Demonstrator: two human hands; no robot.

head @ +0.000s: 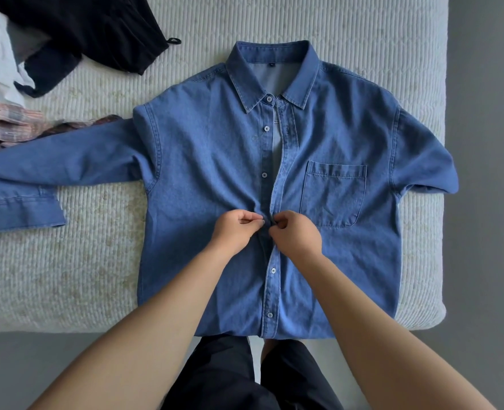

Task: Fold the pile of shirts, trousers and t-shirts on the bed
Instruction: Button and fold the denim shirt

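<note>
Quilted bed (363,31) carries denim shirt (209,173), black garment (96,28), plaid cloth (11,125)

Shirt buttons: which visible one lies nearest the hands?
The button just below the hands, on the closed placket of the denim shirt; the others lie farther off.

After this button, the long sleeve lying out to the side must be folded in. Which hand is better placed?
Probably left: the left hand is nearer the extended sleeve; the right hand would cross over.
</note>
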